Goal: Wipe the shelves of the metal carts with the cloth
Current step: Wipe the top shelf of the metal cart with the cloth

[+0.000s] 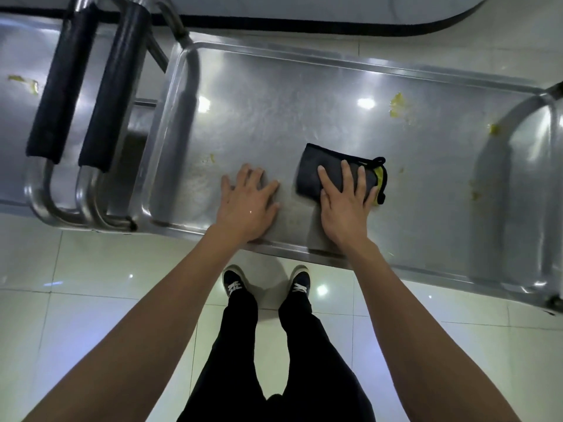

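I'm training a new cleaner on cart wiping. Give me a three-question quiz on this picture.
1. True or false: the right hand presses the cloth flat on the shelf.
2. What does the left hand touch? A) the cloth B) the bare shelf C) a black handle
3. Fill in: the largest yellow smear lies toward the far ___ corner of the shelf, from the person's view.

Key: 1 true; 2 B; 3 right.
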`<state>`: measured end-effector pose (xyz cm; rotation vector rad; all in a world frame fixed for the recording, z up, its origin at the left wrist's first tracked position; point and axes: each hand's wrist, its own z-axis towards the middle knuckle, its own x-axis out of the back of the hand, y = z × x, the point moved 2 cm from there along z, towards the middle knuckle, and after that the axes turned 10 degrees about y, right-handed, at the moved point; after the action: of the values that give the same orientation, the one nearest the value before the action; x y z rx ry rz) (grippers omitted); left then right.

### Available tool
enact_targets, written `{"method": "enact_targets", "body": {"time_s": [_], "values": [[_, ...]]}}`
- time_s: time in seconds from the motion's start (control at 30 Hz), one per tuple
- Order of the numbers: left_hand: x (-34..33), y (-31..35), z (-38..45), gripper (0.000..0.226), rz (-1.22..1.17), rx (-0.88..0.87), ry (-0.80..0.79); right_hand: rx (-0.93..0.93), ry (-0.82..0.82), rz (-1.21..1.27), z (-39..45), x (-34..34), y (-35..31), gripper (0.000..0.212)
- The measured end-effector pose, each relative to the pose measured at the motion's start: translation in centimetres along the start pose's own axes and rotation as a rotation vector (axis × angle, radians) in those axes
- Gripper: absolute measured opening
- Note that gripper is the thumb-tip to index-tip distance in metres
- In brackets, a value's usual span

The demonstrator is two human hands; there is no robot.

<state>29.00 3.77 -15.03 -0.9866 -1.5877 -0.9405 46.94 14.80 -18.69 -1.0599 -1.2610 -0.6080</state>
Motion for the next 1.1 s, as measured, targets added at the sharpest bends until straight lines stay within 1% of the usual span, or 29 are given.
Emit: {"method": "enact_targets", "body": {"time_s": [0.07, 0.17, 0.27, 0.37, 0.43, 0.57, 0.63, 0.73, 0.83, 0.97, 1.1], "values": [[0.3, -1.5, -1.1, 0.048, -0.053, 0.037, 0.038, 0.029, 0.000, 0.004, -0.3, -0.7, -1.6, 0.049], [0.8, -5.1, -3.5, 0.043, -0.130, 0.143, 0.105, 0.079, -0.009, -0.006, -0.4, -1.9, -4.7, 0.049], [1.1, -9.0, -5.6, 0.039, -0.168, 0.240, 0.108, 0.154, -0.012, -0.007, -0.6, -3.4, -8.6, 0.049], [1.2, -11.6, -7.2, 0.034, -0.202, 0.295, 0.116, 0.220, -0.036, -0.009, -0.3, -5.0, -12.7, 0.052], [1.2, -12.8, -8.0, 0.034, -0.225, 0.314, 0.130, 0.266, -0.082, 0.004, 0.4, -6.1, -15.6, 0.052], [0.4, -14.5, -9.1, 0.039, -0.189, 0.328, 0.140, 0.354, -0.173, 0.007, 2.2, -7.7, -20.8, 0.051], [-0.2, -15.1, -9.6, 0.043, -0.181, 0.340, 0.122, 0.376, -0.188, 0.005, 2.6, -8.1, -23.0, 0.050], [-0.9, -15.3, -10.0, 0.050, -0.170, 0.308, 0.110, 0.422, -0.199, -0.003, 2.6, -8.4, -25.6, 0.050], [-1.2, -15.3, -10.0, 0.048, -0.191, 0.301, 0.163, 0.430, -0.200, 0.010, 2.4, -8.1, -25.9, 0.049], [-1.3, -14.9, -9.7, 0.033, -0.166, 0.268, 0.228, 0.408, -0.165, 0.043, 1.9, -7.4, -23.8, 0.046], [-1.1, -12.5, -8.8, 0.032, -0.121, 0.188, 0.201, 0.358, -0.134, 0.038, 1.0, -6.2, -19.3, 0.046]]}}
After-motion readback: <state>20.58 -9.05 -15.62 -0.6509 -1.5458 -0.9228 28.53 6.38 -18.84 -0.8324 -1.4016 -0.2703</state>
